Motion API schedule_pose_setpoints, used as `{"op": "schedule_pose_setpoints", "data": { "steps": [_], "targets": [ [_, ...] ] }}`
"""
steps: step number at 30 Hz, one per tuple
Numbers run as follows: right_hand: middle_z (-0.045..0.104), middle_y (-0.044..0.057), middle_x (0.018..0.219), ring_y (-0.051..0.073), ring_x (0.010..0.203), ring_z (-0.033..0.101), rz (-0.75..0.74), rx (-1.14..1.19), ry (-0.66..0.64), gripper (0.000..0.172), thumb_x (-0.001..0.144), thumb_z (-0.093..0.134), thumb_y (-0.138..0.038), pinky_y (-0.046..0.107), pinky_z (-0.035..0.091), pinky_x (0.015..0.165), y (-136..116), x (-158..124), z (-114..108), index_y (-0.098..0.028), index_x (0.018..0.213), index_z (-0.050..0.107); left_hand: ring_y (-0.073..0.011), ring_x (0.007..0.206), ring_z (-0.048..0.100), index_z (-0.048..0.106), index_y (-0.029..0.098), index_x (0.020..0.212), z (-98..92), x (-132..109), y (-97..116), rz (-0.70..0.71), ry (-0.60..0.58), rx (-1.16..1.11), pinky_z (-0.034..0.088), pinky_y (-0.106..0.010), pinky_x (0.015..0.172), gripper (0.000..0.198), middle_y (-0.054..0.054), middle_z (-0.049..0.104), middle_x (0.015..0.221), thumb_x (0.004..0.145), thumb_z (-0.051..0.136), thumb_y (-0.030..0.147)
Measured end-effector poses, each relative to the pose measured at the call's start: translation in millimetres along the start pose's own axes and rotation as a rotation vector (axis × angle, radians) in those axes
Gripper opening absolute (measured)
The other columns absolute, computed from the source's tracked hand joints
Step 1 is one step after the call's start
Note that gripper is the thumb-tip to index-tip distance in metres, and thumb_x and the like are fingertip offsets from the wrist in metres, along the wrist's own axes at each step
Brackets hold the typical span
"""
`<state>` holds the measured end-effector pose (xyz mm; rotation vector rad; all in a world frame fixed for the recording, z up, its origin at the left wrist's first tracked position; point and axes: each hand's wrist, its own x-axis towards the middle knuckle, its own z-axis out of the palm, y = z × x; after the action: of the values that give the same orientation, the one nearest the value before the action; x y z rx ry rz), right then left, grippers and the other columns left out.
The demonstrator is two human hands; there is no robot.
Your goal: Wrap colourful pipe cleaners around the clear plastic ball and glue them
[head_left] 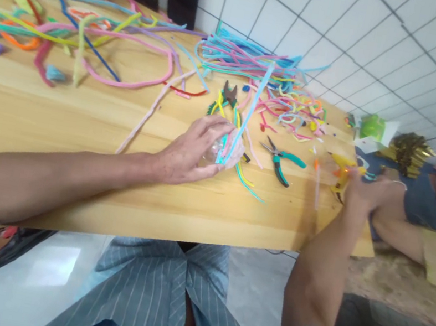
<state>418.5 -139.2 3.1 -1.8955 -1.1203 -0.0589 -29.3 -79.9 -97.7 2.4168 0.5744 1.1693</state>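
Note:
My left hand (192, 150) is wrapped round a clear, rounded plastic piece (236, 152) with teal and pink strips on it. A long light-blue pipe cleaner (256, 99) rises from it, leaning up and right. At the table's right end, my right hand (359, 190) is closed on a yellow glue gun (343, 165); its fingers are partly blurred. Between the hands lie teal-handled long-nose pliers (280, 160), jaws pointing up and left. Just beyond my left hand are dark-jawed cutters (229, 94), their handles partly hidden.
Blue and pink pipe cleaners (245, 58) lie bundled by the tiled wall (312, 11). Curled scraps (294, 112) are scattered right of them. A pink pipe cleaner loop (126, 84) and several coloured lengths cover the left side. Another person's limb (399, 234) shows beyond the table's right edge.

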Motion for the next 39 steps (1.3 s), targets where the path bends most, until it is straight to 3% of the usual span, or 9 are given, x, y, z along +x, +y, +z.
{"op": "schedule_pose_setpoints", "data": {
  "steps": [2, 4, 6, 8, 10, 12, 18, 24, 39],
  "targets": [
    [0.071, 0.014, 0.121, 0.032, 0.124, 0.066, -0.002, 0.049, 0.096, 0.027, 0.089, 0.089, -0.012, 0.050, 0.051, 0.111, -27, -9, 1, -0.027, 0.098, 0.068, -0.0399, 0.163, 0.047, 0.033, 0.025, 0.176, 0.8, 1, -1, 0.018, 0.002, -0.008, 0.045, -0.066, 0.137, 0.084, -0.023, 0.048, 0.170, 0.104, 0.073, 0.042],
    [0.071, 0.007, 0.102, 0.027, 0.102, 0.071, -0.034, 0.137, 0.003, 0.016, 0.091, 0.086, -0.019, 0.048, 0.055, 0.103, -60, -28, 10, -0.027, 0.092, 0.073, -0.0392, 0.164, 0.047, 0.030, 0.025, 0.176, 1.4, 2, -2, 0.045, -0.002, -0.012, 0.045, -0.066, 0.137, 0.086, -0.023, 0.047, 0.171, 0.103, 0.072, 0.043],
    [0.075, 0.004, 0.097, 0.024, 0.091, 0.072, -0.090, 0.277, -0.345, 0.009, 0.095, 0.084, -0.036, 0.045, 0.060, 0.091, -95, -54, 27, -0.028, 0.100, 0.083, -0.0394, 0.164, 0.046, 0.029, 0.025, 0.177, 2.5, 3, -4, 0.055, -0.002, -0.018, 0.045, -0.067, 0.137, 0.086, -0.023, 0.046, 0.171, 0.103, 0.071, 0.043],
    [0.077, 0.002, 0.092, 0.021, 0.082, 0.070, -0.142, 0.362, -0.607, 0.028, 0.088, 0.092, -0.051, 0.040, 0.061, 0.078, -127, -79, 48, -0.032, 0.107, 0.087, -0.0402, 0.165, 0.045, 0.028, 0.027, 0.177, 4.3, 4, -5, 0.055, -0.002, -0.036, 0.045, -0.068, 0.137, 0.088, -0.022, 0.045, 0.171, 0.103, 0.071, 0.044],
    [0.077, 0.001, 0.090, 0.020, 0.081, 0.070, -0.202, 0.449, -0.794, 0.037, 0.084, 0.095, -0.058, 0.038, 0.061, 0.075, -151, -97, 68, -0.032, 0.110, 0.087, -0.0414, 0.165, 0.045, 0.028, 0.027, 0.177, 6.6, 4, -6, 0.053, 0.001, -0.056, 0.044, -0.070, 0.137, 0.089, -0.022, 0.044, 0.173, 0.101, 0.072, 0.044],
    [0.076, 0.000, 0.087, 0.018, 0.079, 0.068, -0.240, 0.522, -0.873, 0.036, 0.084, 0.096, -0.058, 0.036, 0.060, 0.072, -162, -105, 83, -0.031, 0.105, 0.087, -0.0424, 0.165, 0.045, 0.028, 0.026, 0.177, 8.6, 4, -6, 0.055, 0.012, -0.067, 0.044, -0.071, 0.136, 0.090, -0.023, 0.045, 0.173, 0.101, 0.072, 0.044],
    [0.074, -0.002, 0.080, 0.016, 0.073, 0.065, -0.260, 0.612, -0.840, 0.024, 0.084, 0.099, -0.048, 0.033, 0.057, 0.067, -153, -105, 104, -0.030, 0.087, 0.083, -0.0426, 0.164, 0.047, 0.032, 0.021, 0.176, 9.6, 5, -4, 0.058, 0.034, -0.067, 0.049, -0.067, 0.134, 0.087, -0.025, 0.047, 0.171, 0.102, 0.071, 0.047],
    [0.074, -0.001, 0.088, 0.017, 0.076, 0.064, -0.272, 0.634, -0.852, 0.029, 0.087, 0.096, -0.053, 0.034, 0.056, 0.068, -150, -114, 106, -0.033, 0.105, 0.087, -0.0416, 0.162, 0.050, 0.032, 0.024, 0.175, 10.8, 6, -6, 0.091, 0.056, -0.090, 0.048, -0.070, 0.134, 0.084, -0.024, 0.048, 0.170, 0.103, 0.070, 0.048],
    [0.072, -0.001, 0.083, 0.019, 0.074, 0.063, -0.294, 0.625, -0.868, 0.034, 0.077, 0.101, -0.059, 0.037, 0.058, 0.067, -146, -107, 110, -0.032, 0.087, 0.083, -0.0419, 0.166, 0.047, 0.034, 0.024, 0.174, 8.2, 9, -4, 0.052, 0.012, -0.096, 0.047, -0.069, 0.135, 0.085, -0.024, 0.048, 0.172, 0.100, 0.072, 0.043]
  ]
}}
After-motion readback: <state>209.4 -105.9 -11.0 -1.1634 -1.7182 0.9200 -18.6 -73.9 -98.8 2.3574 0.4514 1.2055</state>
